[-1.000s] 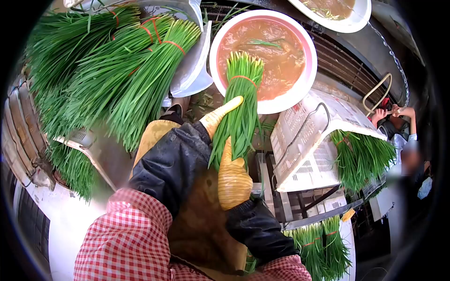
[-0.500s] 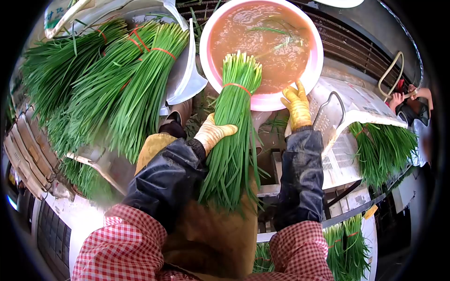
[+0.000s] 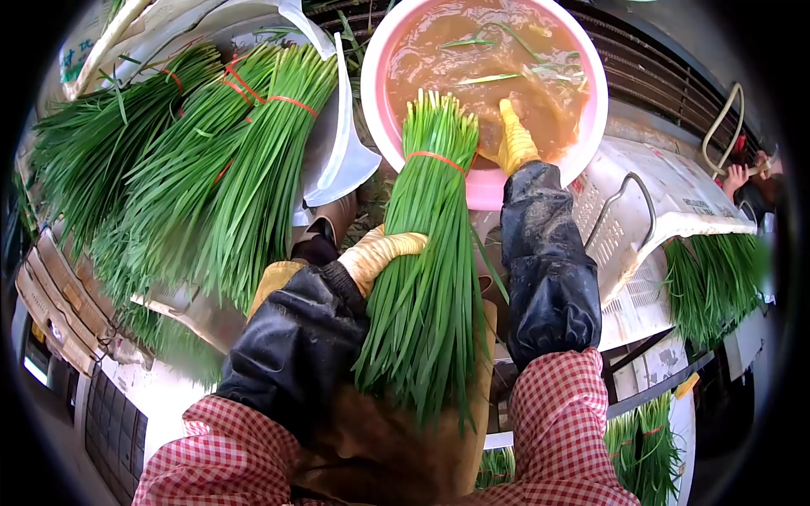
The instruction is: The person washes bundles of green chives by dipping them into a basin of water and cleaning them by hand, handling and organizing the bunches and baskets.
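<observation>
My left hand (image 3: pixel 377 257), in a pale yellow glove, is closed around a bundle of garlic chives (image 3: pixel 430 244). A red band (image 3: pixel 434 158) ties it near the pale cut ends, which point at a pink basin (image 3: pixel 485 192). The long green leaves hang toward my lap. My right hand (image 3: pixel 515 142), in a yellow glove, dips into the basin's muddy brown water (image 3: pixel 472 76) just right of the cut ends. One digit stretches upward and shows; the other fingers are partly under water. The hand looks open. Loose green leaves (image 3: pixel 489 78) float in the water.
Several banded chive bundles (image 3: pixel 261 169) lie in a white container on the left. To the right stands a white perforated crate (image 3: pixel 629 228) with a metal handle, and more chives (image 3: pixel 717 282) beside it. Other bundles (image 3: pixel 645 447) lie at lower right. Another person's hand (image 3: pixel 736 177) shows at far right.
My right hand has moved from the basin's rim into the water, which is now stirred and splashing. My left hand keeps its hold on the chives. The view has shifted slightly.
</observation>
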### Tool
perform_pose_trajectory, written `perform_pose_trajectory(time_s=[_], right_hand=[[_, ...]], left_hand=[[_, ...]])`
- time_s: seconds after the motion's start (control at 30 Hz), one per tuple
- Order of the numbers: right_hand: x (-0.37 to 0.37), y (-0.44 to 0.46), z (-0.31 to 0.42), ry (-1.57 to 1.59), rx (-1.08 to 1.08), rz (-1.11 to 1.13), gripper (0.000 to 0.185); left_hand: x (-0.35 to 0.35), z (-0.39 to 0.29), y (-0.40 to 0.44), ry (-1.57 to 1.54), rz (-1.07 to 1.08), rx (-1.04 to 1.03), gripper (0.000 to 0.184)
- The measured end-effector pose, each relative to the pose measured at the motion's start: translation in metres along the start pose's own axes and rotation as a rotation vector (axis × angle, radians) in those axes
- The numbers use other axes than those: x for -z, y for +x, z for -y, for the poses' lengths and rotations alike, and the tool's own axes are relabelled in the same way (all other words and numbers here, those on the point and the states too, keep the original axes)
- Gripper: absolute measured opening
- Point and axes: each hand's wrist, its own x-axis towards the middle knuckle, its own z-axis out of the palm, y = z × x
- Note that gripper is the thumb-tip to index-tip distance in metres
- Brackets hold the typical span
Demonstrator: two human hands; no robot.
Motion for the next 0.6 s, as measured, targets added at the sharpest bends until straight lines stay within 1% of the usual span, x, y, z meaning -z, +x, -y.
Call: perform_pose_trajectory(time_s=[0.03,0.07,0.1,0.17,0.23,0.27,0.3,0.37,0.4,0.43,0.5,0.53,0.6], right_hand=[[-0.008,-0.014,0.002,-0.09,0.075,0.017,0.065],[0.005,0.007,0.001,-0.326,0.069,0.229,0.057],[0.002,0.012,-0.005,-0.353,0.135,0.151,0.041],[-0.007,0.018,-0.011,-0.402,0.234,0.25,0.024],[-0.011,0.025,-0.01,-0.368,0.36,0.264,0.01],[-0.012,0.028,-0.012,-0.363,0.416,0.236,0.013],[-0.013,0.031,-0.013,-0.361,0.414,0.237,0.013],[-0.019,0.035,-0.015,-0.692,0.552,0.04,0.012],[-0.021,0.038,-0.014,-0.805,0.588,-0.086,0.015],[-0.023,0.045,-0.012,-0.784,0.593,-0.143,0.016],[-0.015,0.071,0.011,-0.93,0.529,-0.287,0.02],[-0.007,0.093,0.02,-0.595,0.449,-0.274,0.026],[0.008,0.105,0.035,-0.318,0.334,-0.236,0.041]], left_hand=[[-0.001,-0.002,0.0,0.004,0.005,0.001,0.038],[-0.001,-0.003,0.0,0.017,-0.003,0.007,0.037],[0.0,-0.003,-0.001,0.029,-0.015,0.012,0.036],[0.004,-0.003,-0.001,0.021,-0.002,0.013,0.034],[0.006,-0.005,0.0,-0.003,0.019,0.042,0.033],[0.005,-0.006,-0.001,-0.002,0.015,0.043,0.033],[0.005,-0.007,-0.002,-0.014,0.034,0.041,0.033],[0.006,-0.008,-0.002,-0.028,0.048,0.039,0.033],[0.007,-0.007,-0.001,-0.02,0.058,0.04,0.033],[0.009,-0.007,-0.001,-0.012,0.067,0.041,0.032],[0.009,-0.008,-0.004,-0.002,0.082,0.053,0.032],[0.007,-0.008,-0.005,0.006,0.064,0.037,0.031],[0.007,-0.01,-0.008,0.028,0.045,0.035,0.029]])
